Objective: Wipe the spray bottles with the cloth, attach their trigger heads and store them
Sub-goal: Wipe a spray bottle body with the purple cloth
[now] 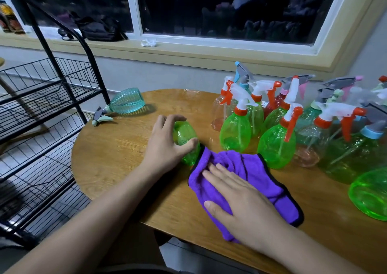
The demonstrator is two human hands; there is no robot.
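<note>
Head view: the left hand [165, 146] grips a green bottle [185, 136] that lies on its side on the table [117, 158]. Its fingers curl over the top and its thumb presses the near side. The bottle's neck end is under the cloth [251, 167], so I cannot tell whether it has a head. The right hand [240, 200] lies flat on the cloth, fingers straight and slightly spread, holding nothing.

The step looks like wiping. It would go best if the right hand gathers the cloth round the bottle while the left turns it, so every side is rubbed. The smooth plastic may roll, so a firm hold matters.

More bottles with heads [236, 131] stand close by on the right and could tip over. A teal bottle [127, 104] lies near the rack [41, 98], where bottles are probably stored.
</note>
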